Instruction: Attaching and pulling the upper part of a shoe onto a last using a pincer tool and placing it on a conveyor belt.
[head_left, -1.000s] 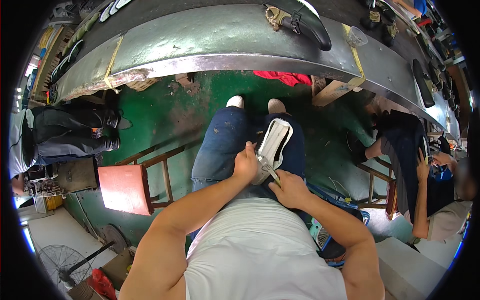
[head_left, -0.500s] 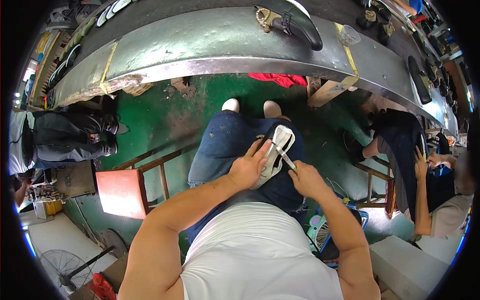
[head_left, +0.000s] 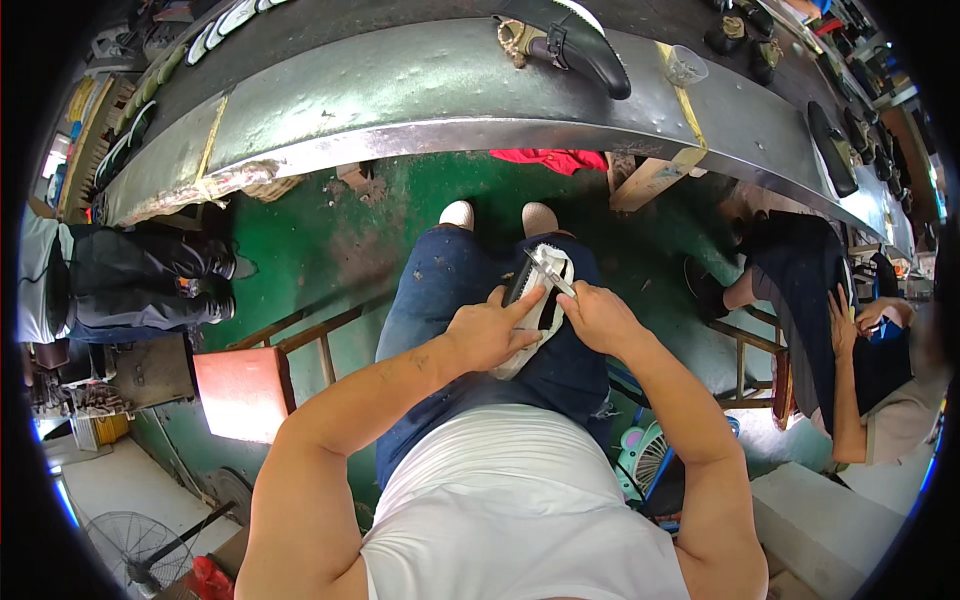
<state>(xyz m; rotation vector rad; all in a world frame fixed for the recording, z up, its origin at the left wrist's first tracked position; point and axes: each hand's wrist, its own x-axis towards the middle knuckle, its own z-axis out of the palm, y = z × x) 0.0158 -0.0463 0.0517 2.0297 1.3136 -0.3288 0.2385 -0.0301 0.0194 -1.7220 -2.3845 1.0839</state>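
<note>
Across my lap lies a shoe (head_left: 519, 362), its pale underside up, with a dark edge along one side. My left hand (head_left: 492, 331) grips it from the left, the thumb and forefinger lying over the pale underside. In my closed right hand (head_left: 603, 318) is a knife-like metal tool (head_left: 551, 275), its flat bright end pointing up and left over the far part of the shoe. The tool's tip is at the dark edge; I cannot tell whether it touches. My fingers hide part of the shoe and most of the tool's handle.
Ahead runs a metal-edged workbench (head_left: 400, 95), bearing a black buckled shoe (head_left: 590, 58) and a clear plastic cup (head_left: 686, 66). A red-seated stool (head_left: 242, 392) stands left, a small green fan (head_left: 645, 455) right. People sit or stand on both sides.
The tool's tip has moved up and left toward the shoe's far end. My right hand has moved up and left with it. The shoe has shifted slightly, and my left hand lies lower.
</note>
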